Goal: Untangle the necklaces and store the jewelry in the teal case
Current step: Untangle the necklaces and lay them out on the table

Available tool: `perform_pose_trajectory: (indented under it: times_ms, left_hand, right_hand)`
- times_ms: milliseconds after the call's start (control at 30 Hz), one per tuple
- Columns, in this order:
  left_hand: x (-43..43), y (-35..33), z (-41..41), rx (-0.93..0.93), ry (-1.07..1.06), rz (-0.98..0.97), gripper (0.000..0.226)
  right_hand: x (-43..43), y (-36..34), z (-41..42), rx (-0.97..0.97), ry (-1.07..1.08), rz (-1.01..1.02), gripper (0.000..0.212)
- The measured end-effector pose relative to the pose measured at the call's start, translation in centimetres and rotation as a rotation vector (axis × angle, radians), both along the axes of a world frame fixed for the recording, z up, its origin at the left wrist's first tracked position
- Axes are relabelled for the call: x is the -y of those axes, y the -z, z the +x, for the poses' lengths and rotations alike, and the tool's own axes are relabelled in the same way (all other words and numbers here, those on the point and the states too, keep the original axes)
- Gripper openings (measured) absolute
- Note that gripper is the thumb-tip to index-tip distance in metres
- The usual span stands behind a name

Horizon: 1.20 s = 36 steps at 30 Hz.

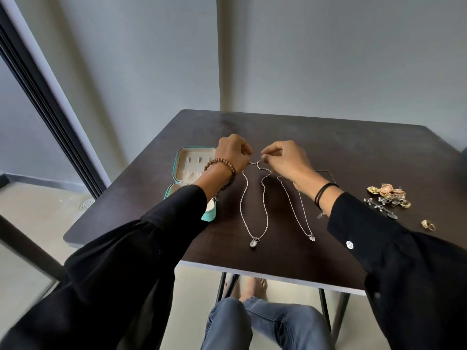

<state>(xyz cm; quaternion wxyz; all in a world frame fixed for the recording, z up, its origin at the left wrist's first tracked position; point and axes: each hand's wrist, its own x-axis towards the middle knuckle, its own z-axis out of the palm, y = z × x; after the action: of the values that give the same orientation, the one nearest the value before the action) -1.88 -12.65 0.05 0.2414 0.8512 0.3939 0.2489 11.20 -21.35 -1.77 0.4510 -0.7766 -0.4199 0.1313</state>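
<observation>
- Necklaces lay stretched on the dark worktop (328, 152). The beaded necklace (265, 210) was at the middle and a finer second necklace (293, 205) just to its right.
- Each ran lengthwise away from the person, with the pendants at the near end and the clasp ends at the far end.
- The left hand (233, 151) and the right hand (285, 157) met at the far end of the beaded necklace. Each pinched the chain between curled fingertips, close together, probably at the clasp.
- The second necklace's far end ran under the right hand, and whether it was held there could not be told.
- The two chains looked apart along the lengths that showed, so the untangling seemed nearly done.
- The teal case (209, 216) stood open just left of the left hand, partly behind that forearm. The carry to it would be a short one leftward, and the left hand was nearer.
- Well to the right lay a cluster of earrings (389, 194) and a ring (428, 225), not yet stored.
- Grey walls met in a corner behind the worktop, with a dark door frame at the left.
</observation>
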Motion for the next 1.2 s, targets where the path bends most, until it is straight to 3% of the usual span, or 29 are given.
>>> perform_pose_trajectory:
  times_ms: [200,467,600,700,933,1033,1200]
  left_hand:
    - [3.0,-1.2,0.0,0.032,0.095,-0.029,0.017]
    - [8.0,0.2,4.2,-0.047,0.241,-0.066,0.010]
    - [9.4,0.8,6.8,-0.145,0.181,-0.036,0.020]
    - [9.9,1.3,8.1,-0.234,0.109,0.043,0.032]
    - [9.9,2.5,9.3,-0.289,0.057,0.219,0.031]
    - [10.3,2.4,9.4,-0.293,0.050,0.244,0.029]
    - [11.1,2.1,9.0,-0.315,0.049,0.236,0.027]
  right_hand:
    - [4.5,-1.8,1.8,0.058,0.004,-0.025,0.007]
    - [8.8,-1.0,6.9,0.313,0.052,-0.207,0.015]
    - [8.8,0.3,8.4,0.465,-0.015,-0.380,0.036]
    - [8.4,0.8,9.0,0.528,-0.013,-0.369,0.027]
    - [8.3,-0.2,9.4,0.526,0.036,-0.343,0.004]
    - [8.3,-0.4,9.0,0.562,0.046,-0.368,0.008]
    - [8.4,-0.3,7.6,0.861,-0.101,-0.549,0.020]
